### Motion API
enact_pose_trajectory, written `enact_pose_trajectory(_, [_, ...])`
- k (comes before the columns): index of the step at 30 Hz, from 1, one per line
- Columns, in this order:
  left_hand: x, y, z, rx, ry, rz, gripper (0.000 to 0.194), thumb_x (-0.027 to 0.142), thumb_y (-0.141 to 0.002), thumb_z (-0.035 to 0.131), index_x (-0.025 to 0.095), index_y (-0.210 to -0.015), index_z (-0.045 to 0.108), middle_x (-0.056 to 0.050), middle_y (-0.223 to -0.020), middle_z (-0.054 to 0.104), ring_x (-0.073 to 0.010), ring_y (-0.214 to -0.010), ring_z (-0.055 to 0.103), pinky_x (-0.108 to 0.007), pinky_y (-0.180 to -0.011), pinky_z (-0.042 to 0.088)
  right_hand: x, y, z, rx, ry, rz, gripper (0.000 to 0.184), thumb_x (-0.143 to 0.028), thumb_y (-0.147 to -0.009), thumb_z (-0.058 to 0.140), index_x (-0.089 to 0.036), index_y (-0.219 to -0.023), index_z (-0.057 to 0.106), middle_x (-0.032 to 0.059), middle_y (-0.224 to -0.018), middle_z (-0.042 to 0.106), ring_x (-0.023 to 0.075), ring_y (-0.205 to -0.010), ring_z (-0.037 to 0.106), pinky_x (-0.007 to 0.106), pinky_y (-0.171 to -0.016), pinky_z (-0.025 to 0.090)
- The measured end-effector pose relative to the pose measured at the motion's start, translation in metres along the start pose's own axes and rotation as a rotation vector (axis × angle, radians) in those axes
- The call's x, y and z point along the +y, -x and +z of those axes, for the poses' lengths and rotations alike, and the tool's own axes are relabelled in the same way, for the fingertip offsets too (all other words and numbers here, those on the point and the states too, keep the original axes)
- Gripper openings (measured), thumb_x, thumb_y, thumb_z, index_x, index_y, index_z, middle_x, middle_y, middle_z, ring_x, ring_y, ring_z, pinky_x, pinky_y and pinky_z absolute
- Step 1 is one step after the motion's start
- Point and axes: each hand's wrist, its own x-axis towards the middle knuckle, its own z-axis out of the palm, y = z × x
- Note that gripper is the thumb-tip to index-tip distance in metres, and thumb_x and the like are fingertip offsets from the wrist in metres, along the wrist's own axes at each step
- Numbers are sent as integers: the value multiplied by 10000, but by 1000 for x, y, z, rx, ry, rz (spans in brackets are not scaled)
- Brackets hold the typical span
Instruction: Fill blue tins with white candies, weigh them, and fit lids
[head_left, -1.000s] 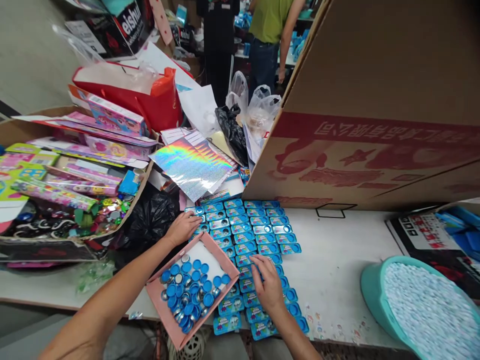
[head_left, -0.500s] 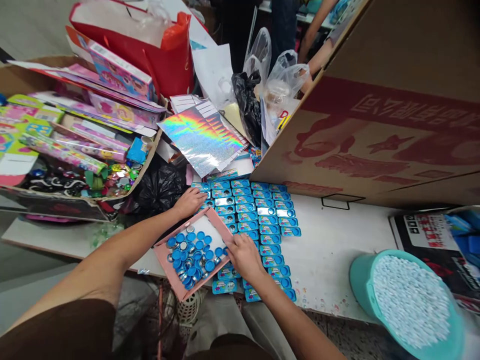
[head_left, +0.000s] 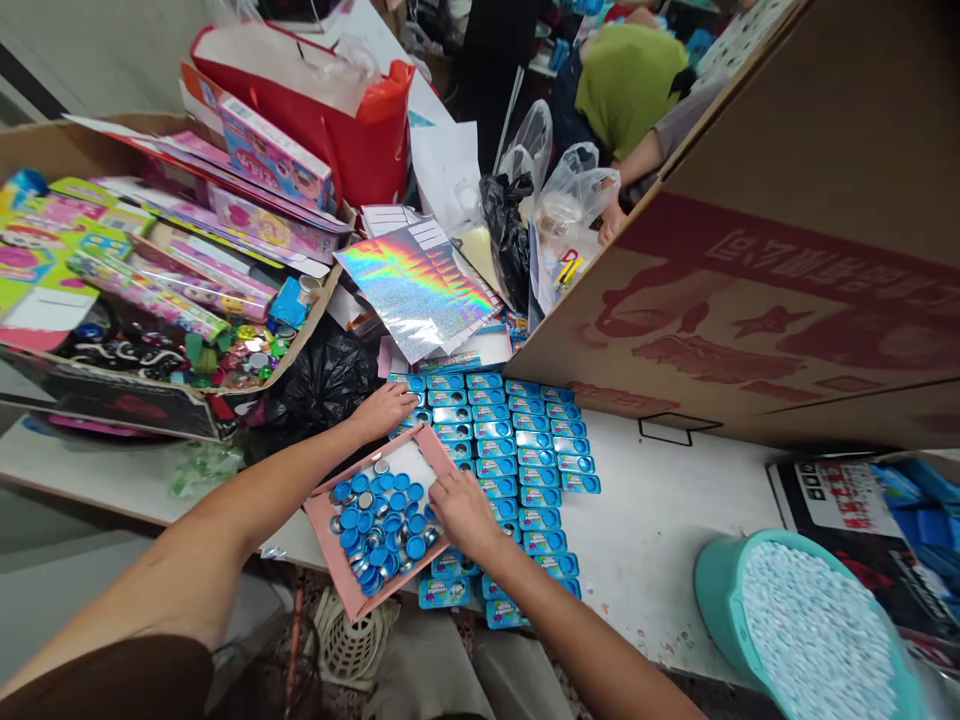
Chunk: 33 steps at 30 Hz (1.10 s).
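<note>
A shallow pink box (head_left: 330,555) with a pale floor stands tilted in front of me, holding many small round blue caps (head_left: 379,525), some with silvery sides up. My right hand (head_left: 466,512) reaches over its right rim. Its fingers are bent down together beside the caps, and whatever they pinch is hidden. Just beyond the box, my left hand (head_left: 384,410) rests with fingers stretched over the far left end of the rows of blue printed tins (head_left: 495,447). Some tins have round silvery discs in them. The box covers part of the rows.
A large carton (head_left: 750,300) stands at the right behind the tins. A turquoise bucket (head_left: 720,590) of pale pellets is at the front right. To the left are a box of toys (head_left: 150,385), a black plastic bag (head_left: 322,385) and a red bag (head_left: 371,160). Another person's hand (head_left: 613,218) shows behind.
My right hand has moved left, from the box's right rim over to the caps. My left hand stays on the far left tins. The view has shifted slightly, and a person in green shows behind.
</note>
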Motion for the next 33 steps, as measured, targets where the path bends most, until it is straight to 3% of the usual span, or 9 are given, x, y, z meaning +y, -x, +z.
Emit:
enact_pose_trajectory(3, [-2, 1, -1, 6, -6, 25, 262, 161, -873, 436, 204, -1054, 621, -63, -1103, 628, -212, -1066, 479, -358, -891, 348, 22, -18, -12, 174, -197, 223, 135, -217, -877, 446, -192, -907, 575, 44, -841, 621, 175, -785, 541, 268, -681, 373])
enact_pose_trajectory(7, [-5, 5, 3, 14, -8, 11, 276, 170, -880, 435, 203, -1092, 608, -65, -1128, 620, -205, -1072, 481, -352, -907, 349, 69, -69, -23, 341, -409, 454, 164, -203, -862, 414, -185, -914, 569, 11, -778, 622, 138, -691, 554, 226, -628, 372])
enact_pose_trajectory(12, [-9, 9, 8, 44, 33, -10, 277, 189, -893, 427, 217, -1101, 608, -51, -1142, 623, -200, -1084, 479, -344, -905, 359, 108, -124, -21, 258, -389, 583, 125, -139, -781, 521, -182, -781, 638, 17, -780, 666, 140, -745, 588, 218, -654, 375])
enact_pose_trajectory(17, [-10, 10, 10, 62, 72, -13, 264, 201, -896, 431, 226, -1086, 613, -42, -1130, 633, -198, -1077, 485, -349, -891, 370, 115, -142, -20, 120, -355, 615, 51, -195, -707, 655, -181, -669, 624, 7, -740, 659, 130, -690, 580, 213, -590, 349])
enact_pose_trajectory(22, [-9, 11, 12, 84, 88, -38, 261, 212, -897, 431, 232, -1085, 611, -38, -1128, 637, -195, -1060, 487, -345, -868, 373, 115, -146, -29, 43, -217, 685, 237, -298, -664, 724, -207, -847, 606, 12, -861, 642, 138, -716, 560, 221, -567, 313])
enact_pose_trajectory(24, [-9, 12, 13, 75, 87, -48, 275, 211, -900, 417, 229, -1096, 609, -40, -1136, 634, -198, -1062, 484, -347, -867, 369, 114, -145, -30, 8, -175, 674, 227, -327, -682, 713, -215, -841, 597, 10, -882, 628, 138, -723, 552, 227, -574, 306])
enact_pose_trajectory(29, [-7, 11, 12, 65, 88, -66, 279, 192, -893, 413, 214, -1083, 616, -40, -1144, 635, -208, -1029, 480, -362, -879, 352, 105, -134, -22, 89, -34, 605, 169, -368, -766, 648, -211, -794, 593, 26, -915, 605, 155, -831, 537, 249, -649, 315])
enact_pose_trajectory(33, [-2, 5, 6, 29, 60, -70, 259, 151, -863, 435, 213, -1019, 632, -44, -1070, 654, -213, -971, 484, -379, -879, 336, 103, -133, -21, 65, 3, 583, 156, -362, -784, 629, -211, -815, 606, 37, -913, 603, 163, -838, 535, 262, -672, 317])
